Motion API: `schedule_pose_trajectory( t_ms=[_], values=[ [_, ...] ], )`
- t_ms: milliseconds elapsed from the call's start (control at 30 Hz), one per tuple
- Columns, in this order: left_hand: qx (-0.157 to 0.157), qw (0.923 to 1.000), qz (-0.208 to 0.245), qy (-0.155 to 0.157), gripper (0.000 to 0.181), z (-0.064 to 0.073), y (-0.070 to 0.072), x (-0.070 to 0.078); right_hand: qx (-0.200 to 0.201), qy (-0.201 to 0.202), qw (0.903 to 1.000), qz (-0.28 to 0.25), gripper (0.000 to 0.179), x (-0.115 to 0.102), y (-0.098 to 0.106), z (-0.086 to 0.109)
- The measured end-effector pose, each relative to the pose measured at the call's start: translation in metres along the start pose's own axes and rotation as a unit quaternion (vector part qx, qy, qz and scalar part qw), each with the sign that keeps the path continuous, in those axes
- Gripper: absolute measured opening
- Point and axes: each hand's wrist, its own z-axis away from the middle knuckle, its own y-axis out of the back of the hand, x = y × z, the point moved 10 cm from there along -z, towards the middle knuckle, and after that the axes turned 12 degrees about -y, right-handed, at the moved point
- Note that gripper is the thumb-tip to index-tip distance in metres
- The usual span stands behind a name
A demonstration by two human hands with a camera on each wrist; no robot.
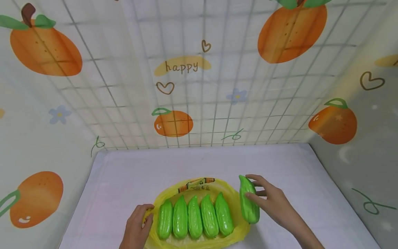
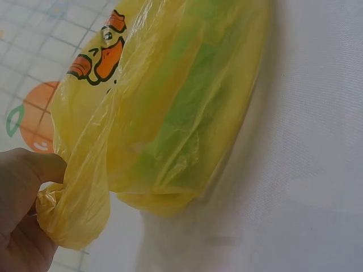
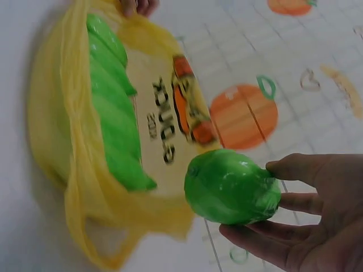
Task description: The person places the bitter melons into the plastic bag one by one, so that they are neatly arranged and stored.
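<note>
My right hand (image 1: 275,200) holds a glossy green elongated fruit (image 1: 248,205) with a pointed tip, raised just right of a yellow plastic bag (image 1: 234,192). Thumb and fingers grip its sides, and its rounded end shows in the right wrist view. Inside the opened bag several similar green fruits (image 1: 195,218) lie side by side, tips pointing away from me. At the bag's left edge, my left hand (image 1: 136,224) pinches a gathered part of the plastic (image 2: 88,198), seen close up in the left wrist view.
The bag lies on a white-covered table (image 1: 124,176). Behind it rises a grid-patterned cloth wall (image 1: 183,100) printed with oranges, and patterned side walls (image 1: 367,166) flank the table. A loose bag handle (image 3: 108,249) hangs at the bag's right end.
</note>
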Motion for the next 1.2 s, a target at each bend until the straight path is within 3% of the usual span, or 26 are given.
schedule_pose_trajectory(
  t_ms=[167,500,833,1200],
  values=[
    [0.009,0.9999,-0.004,-0.012,0.023,0.0,0.002,0.003,-0.017,0.022,0.9994,-0.018,0.058,-0.018,-0.021,0.003],
    [0.022,0.999,-0.004,-0.038,0.027,0.0,0.002,0.006,-0.033,0.04,0.9979,-0.038,0.053,-0.028,-0.057,0.003],
    [0.021,0.9992,-0.004,-0.033,0.026,0.001,0.002,0.006,-0.035,0.065,0.9972,-0.012,0.051,-0.035,-0.082,0.002],
    [0.013,0.9997,-0.004,-0.023,0.024,0.001,0.002,0.006,-0.02,0.085,0.9956,0.032,0.049,-0.038,-0.096,-0.002]
  ],
)
